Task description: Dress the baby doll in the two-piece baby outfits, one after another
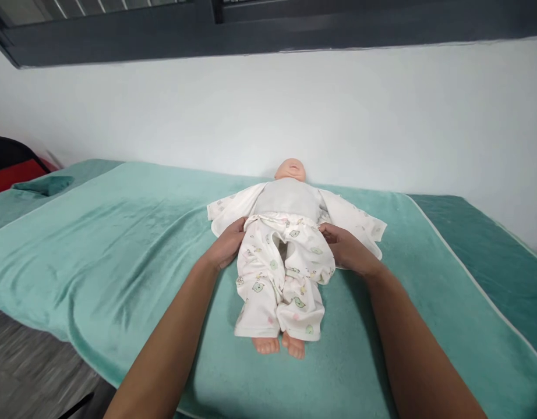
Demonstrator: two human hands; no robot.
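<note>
A baby doll [292, 169] lies on its back, its head toward the wall and its bare feet toward me. Printed white baby pants [286, 262] cover its legs up to the waist, with a gap at the crotch. Its grey-white torso shows above the waistband, and an open white baby shirt [349, 212] spreads out under it with both sleeves to the sides. At the waistband's left edge my left hand [228, 243] is closed on the pants. My right hand [345, 247] pinches the waistband at the other side. Some fingertips of both hands are hidden by cloth.
A green towel-like cover [120, 250] with soft folds is spread over the bed, over a darker green layer [491, 250] at the right. Behind the doll rises a white wall [163, 116] below a dark window frame [268, 29]. A red and black item [15, 166] stands at far left.
</note>
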